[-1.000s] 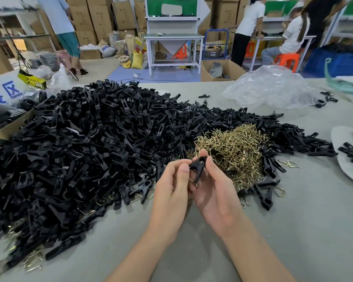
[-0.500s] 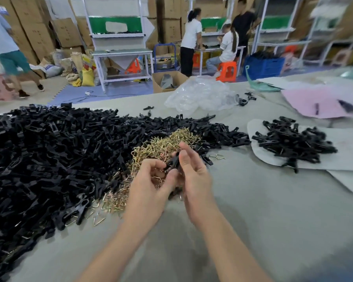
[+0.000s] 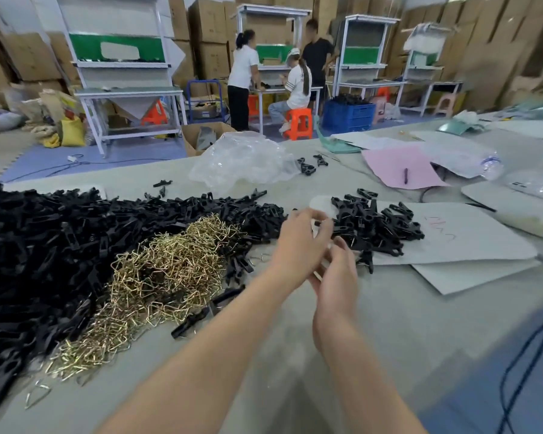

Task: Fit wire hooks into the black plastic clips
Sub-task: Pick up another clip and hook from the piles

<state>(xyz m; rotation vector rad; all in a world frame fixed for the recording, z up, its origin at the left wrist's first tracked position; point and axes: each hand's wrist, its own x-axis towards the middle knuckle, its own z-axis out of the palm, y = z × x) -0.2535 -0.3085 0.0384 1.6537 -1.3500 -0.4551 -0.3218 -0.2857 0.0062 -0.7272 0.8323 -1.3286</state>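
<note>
Change: both hands have left the brass wire hooks [image 3: 166,270] and swung right, to the edge of the finished clips [image 3: 376,227] on the white sheet [image 3: 467,242]. I judge one clip is fitted and going onto that pile. Left hand [image 3: 298,242] has fingers curled near a dark bit [image 3: 316,223], probably the clip. Blur hides the grip, so I can't tell if it pinches. Right hand [image 3: 337,280] has relaxed fingers and holds nothing visible. The clip's long axis and heading are unreadable. The unfitted clip heap [image 3: 60,239] lies left on the counter [image 3: 389,324].
</note>
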